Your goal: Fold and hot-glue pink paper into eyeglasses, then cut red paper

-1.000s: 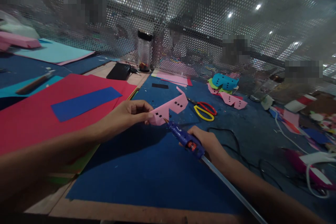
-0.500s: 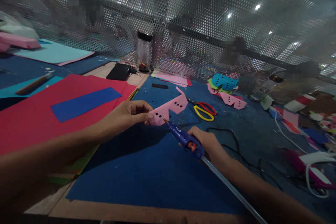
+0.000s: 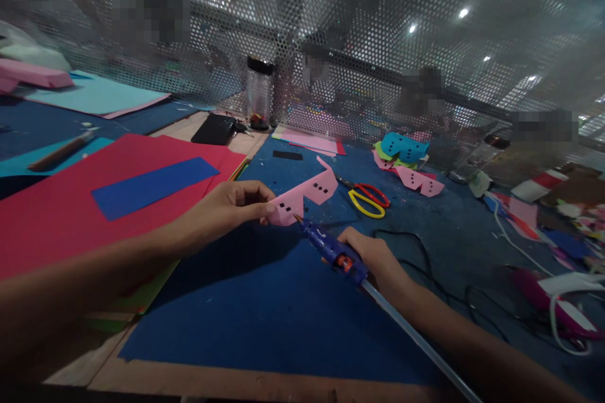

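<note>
Between the thumb and fingers of my left hand [image 3: 243, 204] is the left end of pink paper glasses [image 3: 309, 192], held above the blue sheet [image 3: 265, 308]. Small black squares mark both lens shapes, and one side arm is folded back. My right hand [image 3: 371, 255] is wrapped round a blue hot glue gun [image 3: 333, 249], with a long clear glue stick [image 3: 411, 330] sticking out of its rear. The nozzle points at the lower edge of the left lens; whether it touches the paper I cannot tell. Scissors [image 3: 368, 198] with red and yellow handles lie just beyond.
Several finished-looking paper glasses [image 3: 405, 148] are piled at the back right. A blue strip [image 3: 155, 187] lies on red sheets [image 3: 57, 214] at left. A jar [image 3: 259, 93] and a black wallet [image 3: 213, 128] stand near the perforated metal screen [image 3: 212, 31]. A black cord [image 3: 425, 252] trails rightward.
</note>
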A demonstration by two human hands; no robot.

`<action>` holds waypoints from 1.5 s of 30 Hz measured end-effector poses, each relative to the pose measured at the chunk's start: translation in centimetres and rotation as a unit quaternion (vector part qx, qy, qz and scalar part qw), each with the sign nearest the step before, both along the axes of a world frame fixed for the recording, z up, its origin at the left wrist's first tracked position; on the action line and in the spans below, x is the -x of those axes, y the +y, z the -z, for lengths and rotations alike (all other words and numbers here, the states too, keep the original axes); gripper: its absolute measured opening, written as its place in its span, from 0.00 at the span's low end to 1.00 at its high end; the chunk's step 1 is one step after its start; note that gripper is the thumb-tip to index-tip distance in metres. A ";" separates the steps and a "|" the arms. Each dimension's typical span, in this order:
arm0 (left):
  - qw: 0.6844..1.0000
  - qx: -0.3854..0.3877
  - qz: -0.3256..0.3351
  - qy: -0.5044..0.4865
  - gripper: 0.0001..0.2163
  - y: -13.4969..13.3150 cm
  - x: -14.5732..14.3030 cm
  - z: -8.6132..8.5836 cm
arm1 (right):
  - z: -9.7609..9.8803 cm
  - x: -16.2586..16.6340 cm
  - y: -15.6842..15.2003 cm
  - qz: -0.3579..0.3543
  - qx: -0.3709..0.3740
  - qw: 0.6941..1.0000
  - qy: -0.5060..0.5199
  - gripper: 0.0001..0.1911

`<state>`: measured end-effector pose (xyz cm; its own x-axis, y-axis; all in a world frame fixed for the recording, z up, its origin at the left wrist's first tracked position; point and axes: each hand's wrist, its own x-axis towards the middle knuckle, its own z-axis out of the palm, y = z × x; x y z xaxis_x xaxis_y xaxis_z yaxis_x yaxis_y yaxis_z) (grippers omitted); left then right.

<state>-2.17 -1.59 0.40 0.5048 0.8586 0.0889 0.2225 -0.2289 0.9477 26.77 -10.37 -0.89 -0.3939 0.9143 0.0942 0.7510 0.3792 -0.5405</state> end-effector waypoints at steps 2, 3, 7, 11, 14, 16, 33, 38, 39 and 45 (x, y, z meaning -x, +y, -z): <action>1.000 0.002 0.002 -0.002 0.10 0.1 0.1 0.1 | 0.0 0.0 0.0 0.000 -0.006 1.000 -0.003 0.10; 1.000 0.004 0.004 -0.003 0.10 0.1 0.1 0.2 | 0.0 -0.1 0.0 0.001 -0.007 1.000 -0.004 0.10; 1.000 0.004 0.004 -0.003 0.10 0.1 0.2 0.3 | 0.1 -0.1 0.0 0.009 0.004 1.000 -0.003 0.11; 1.000 -0.004 -0.002 0.002 0.11 0.1 0.1 0.1 | 0.1 -0.1 0.0 0.011 0.015 1.000 0.000 0.09; 1.000 -0.004 -0.005 -0.001 0.11 0.1 0.0 0.0 | 0.0 0.0 0.0 0.013 0.013 1.000 0.000 0.10; 1.000 -0.002 -0.003 0.000 0.11 0.1 0.0 0.0 | -0.1 0.1 0.0 0.010 0.001 1.000 0.001 0.11; 1.000 -0.005 -0.007 0.009 0.11 0.1 0.1 0.1 | 0.3 0.6 -0.2 0.038 -0.049 0.996 0.061 0.10; 1.000 0.005 -0.003 -0.004 0.10 0.3 0.2 0.3 | 0.1 0.6 -0.2 0.032 -0.053 0.997 0.054 0.12; 1.000 0.007 -0.001 -0.006 0.09 0.3 0.2 0.3 | 0.1 0.6 -0.2 0.028 -0.051 0.997 0.056 0.13; 1.000 0.010 0.007 -0.019 0.10 0.3 0.2 0.4 | 0.3 0.3 0.0 -0.003 -0.020 0.999 0.047 0.14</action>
<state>-2.38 -1.33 -0.02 0.5141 0.8528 0.0912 0.1829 -0.2129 0.9598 26.51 -10.38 -1.18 -0.3869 0.9069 0.1670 0.6957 0.4059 -0.5926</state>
